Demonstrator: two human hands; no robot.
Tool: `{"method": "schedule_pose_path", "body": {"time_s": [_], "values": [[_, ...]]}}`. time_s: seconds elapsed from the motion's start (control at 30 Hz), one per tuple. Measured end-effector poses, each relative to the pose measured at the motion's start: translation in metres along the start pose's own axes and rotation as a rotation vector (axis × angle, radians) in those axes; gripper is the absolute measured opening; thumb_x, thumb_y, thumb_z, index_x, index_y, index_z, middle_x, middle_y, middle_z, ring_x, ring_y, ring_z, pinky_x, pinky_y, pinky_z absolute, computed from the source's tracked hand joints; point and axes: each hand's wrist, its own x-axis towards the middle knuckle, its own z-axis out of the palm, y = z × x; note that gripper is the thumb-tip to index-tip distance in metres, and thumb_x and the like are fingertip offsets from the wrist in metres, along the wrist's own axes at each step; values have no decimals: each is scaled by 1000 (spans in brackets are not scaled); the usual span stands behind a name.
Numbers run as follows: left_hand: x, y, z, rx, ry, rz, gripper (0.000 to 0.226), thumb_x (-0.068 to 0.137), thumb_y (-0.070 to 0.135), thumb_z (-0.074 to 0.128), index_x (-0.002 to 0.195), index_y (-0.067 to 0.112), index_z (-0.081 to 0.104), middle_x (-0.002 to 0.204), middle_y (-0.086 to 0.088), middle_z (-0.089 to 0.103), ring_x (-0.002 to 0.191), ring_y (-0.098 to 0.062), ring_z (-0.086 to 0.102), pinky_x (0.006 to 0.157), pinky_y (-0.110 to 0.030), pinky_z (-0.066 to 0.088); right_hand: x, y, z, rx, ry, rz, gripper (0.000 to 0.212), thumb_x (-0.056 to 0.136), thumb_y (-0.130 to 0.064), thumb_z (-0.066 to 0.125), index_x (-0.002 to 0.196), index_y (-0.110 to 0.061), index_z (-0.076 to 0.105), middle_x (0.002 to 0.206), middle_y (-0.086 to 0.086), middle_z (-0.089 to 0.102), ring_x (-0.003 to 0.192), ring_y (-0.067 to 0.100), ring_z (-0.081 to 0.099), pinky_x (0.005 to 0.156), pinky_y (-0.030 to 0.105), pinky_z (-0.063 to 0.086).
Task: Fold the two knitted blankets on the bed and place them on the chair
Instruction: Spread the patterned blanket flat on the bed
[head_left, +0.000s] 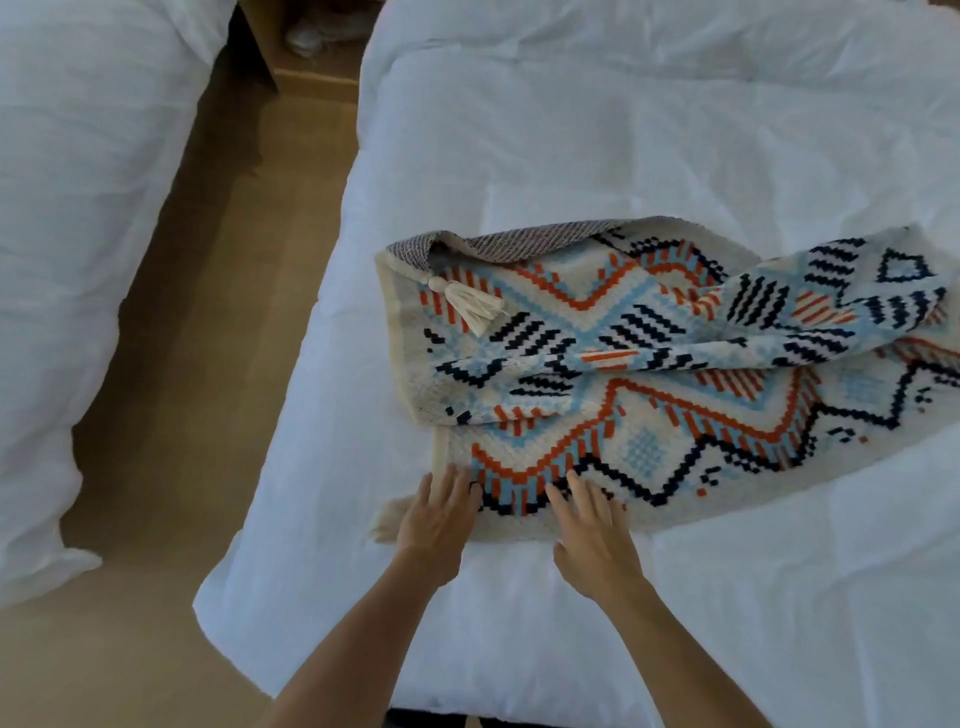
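Observation:
A knitted blanket (649, 364) with cream, light blue, orange and navy zigzags lies rumpled on the white bed (571, 156), running off the right edge. Its far corner is turned over, showing a grey reverse and a cream tassel (470, 304). My left hand (439, 512) rests flat with spread fingers on the blanket's near left corner. My right hand (589, 530) lies flat beside it on the near edge, fingers apart. Neither hand grips the fabric. Only one blanket is in view, and no chair.
A second white bed (78, 260) stands to the left across a tan floor aisle (208, 338). A wooden nightstand (306, 57) sits at the far end of the aisle. The bed's near corner (249, 613) is just left of my arms.

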Motion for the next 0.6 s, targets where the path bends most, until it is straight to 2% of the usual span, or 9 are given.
{"method": "schedule_pose_path", "body": {"time_s": [0.07,0.13,0.17,0.23,0.27,0.33,0.47,0.6], "values": [[15,1,16,10,87,7,92,81,18,66,148,8,4,156,-16,3,145,-33,2,117,-46,10,20,1,16,-33,44,-38,81,72,-18,75,143,-14,36,152,19,26,138,38,28,106,57,31],[25,0,31,5,166,8,93,67,18,78,139,5,20,150,-19,30,140,-34,27,112,-45,28,35,4,36,-79,91,-49,85,49,-11,87,128,-9,57,136,21,50,123,41,48,91,59,45],[30,0,39,-8,193,29,87,60,14,80,132,4,32,141,-19,45,133,-35,41,106,-45,39,40,5,43,-95,109,-47,83,47,-9,88,125,-8,60,132,21,53,120,40,51,88,59,46],[37,0,49,-3,284,91,62,61,6,72,120,2,54,125,-21,60,119,-36,56,96,-44,50,45,5,51,-122,174,-58,76,52,-9,86,124,-7,61,130,20,55,119,39,53,87,57,46],[39,-1,50,10,328,107,51,64,4,65,114,1,62,121,-22,63,116,-36,59,93,-44,52,45,6,54,-114,204,-63,74,53,-9,86,122,-6,62,128,20,57,117,39,55,86,57,48],[40,-2,47,36,368,131,42,64,3,61,105,0,69,114,-21,66,109,-35,63,90,-42,54,44,7,54,-80,209,-62,71,49,-4,88,116,-1,64,123,22,60,111,40,58,80,55,52],[27,-15,43,52,335,164,45,56,8,82,100,3,73,107,-15,70,103,-31,66,86,-39,55,33,1,49,-20,206,-60,74,33,6,90,104,1,69,110,22,66,97,39,65,65,49,57],[-15,-29,46,66,287,178,48,47,11,89,92,5,75,97,-11,72,94,-26,69,78,-35,58,1,-24,54,16,121,-92,71,28,0,92,96,-2,72,98,17,70,87,35,68,55,42,58]]}}
